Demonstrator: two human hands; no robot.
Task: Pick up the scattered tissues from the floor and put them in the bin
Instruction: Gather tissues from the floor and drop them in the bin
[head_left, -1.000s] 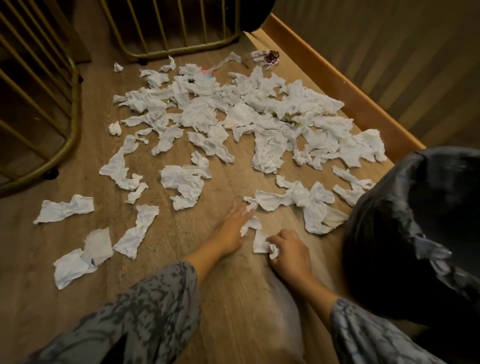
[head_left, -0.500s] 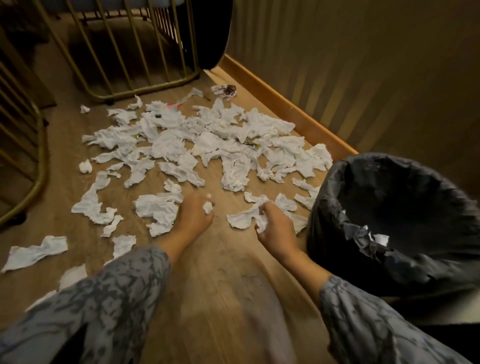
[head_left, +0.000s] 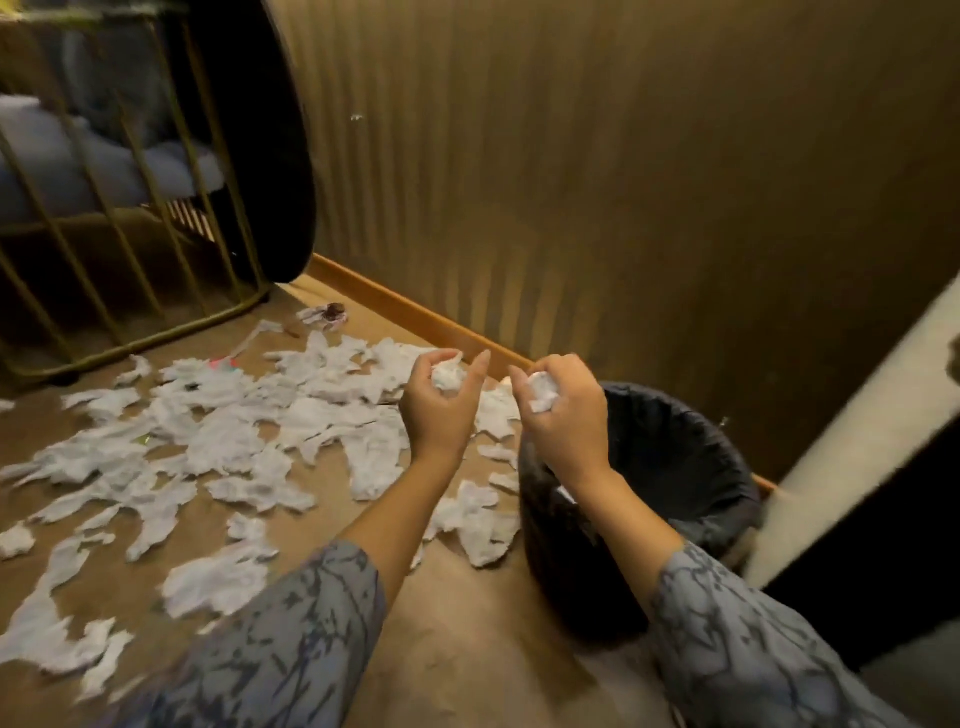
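Warm, dim light falls on a ribbed brown wall (head_left: 597, 156) with an orange-wood skirting board (head_left: 415, 314) along its foot. A brown wooden floor (head_left: 467, 639) meets a gold metal-barred frame (head_left: 119, 218) at far left.

My hands hold crumpled, matt paper tissues (head_left: 249, 441). Bin (head_left: 649, 519) at 4 o'clock: wrinkled, faintly glossy black plastic liner. Floor (head_left: 467, 649): smooth wood. Frame (head_left: 130, 208) at 10 o'clock: brass-coloured metal bars.

Gold wire chair frame (head_left: 130, 249) w/ grey cushion (head_left: 78, 161), ribbed wall (head_left: 597, 182), wood skirting (head_left: 415, 317)
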